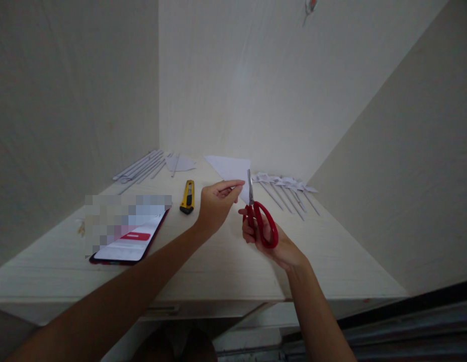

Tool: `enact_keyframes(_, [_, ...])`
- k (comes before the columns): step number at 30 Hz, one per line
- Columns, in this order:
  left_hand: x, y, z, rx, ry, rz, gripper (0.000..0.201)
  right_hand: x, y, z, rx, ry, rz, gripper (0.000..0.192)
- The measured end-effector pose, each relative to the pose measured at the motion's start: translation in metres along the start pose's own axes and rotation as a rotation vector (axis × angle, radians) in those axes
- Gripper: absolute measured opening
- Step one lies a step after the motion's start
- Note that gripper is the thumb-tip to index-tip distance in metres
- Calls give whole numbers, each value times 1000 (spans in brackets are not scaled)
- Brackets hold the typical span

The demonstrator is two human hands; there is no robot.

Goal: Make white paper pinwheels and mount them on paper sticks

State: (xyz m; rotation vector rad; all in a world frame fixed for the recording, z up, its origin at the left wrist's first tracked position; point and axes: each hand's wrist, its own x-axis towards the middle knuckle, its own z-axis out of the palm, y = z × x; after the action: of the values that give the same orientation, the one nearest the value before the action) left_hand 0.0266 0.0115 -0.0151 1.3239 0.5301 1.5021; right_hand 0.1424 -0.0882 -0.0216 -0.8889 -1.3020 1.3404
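My left hand (219,202) pinches a white piece of paper (233,167) near its right edge, holding it above the desk. Red-handled scissors (266,226) sit in my right hand (271,246), with fingers through the loops. Their blades point away from me and stand along the paper's right edge; I cannot tell whether they are biting into it. To the left of my left hand lies a yellow utility knife (187,196) with a black end.
A lit smartphone (129,239) lies at the left. Several rolled paper sticks (143,166) rest at the back left beside a paper scrap (181,163). Several paper sticks with folded tops (288,183) lie at the back right. Walls enclose the desk (218,281) at the back and both sides.
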Motion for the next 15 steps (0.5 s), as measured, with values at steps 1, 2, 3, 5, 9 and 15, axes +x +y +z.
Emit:
enact_keyframes(1, [0,0,0,5,1,3,15,0,0,0,2,3,-5,47])
enact_keyframes(2, [-1,-1,0,9,1,8,15,1,0,0,5,9,-6,46])
enact_keyframes(3, [-1,-1,0,12,-1,12,15,1,1,0,7,15,-3,46])
enact_keyframes(5, [-1,-1,0,9,-6,18,15,2,2,0,17,21,3,49])
enact_keyframes(9, [-2,0,1,-5,-20,8,16,2,4,-3,50,-8,-9,59])
enact_keyframes(15, [-3,4,2,-66,-59,-84,18,3,4,-3,67,15,16,66])
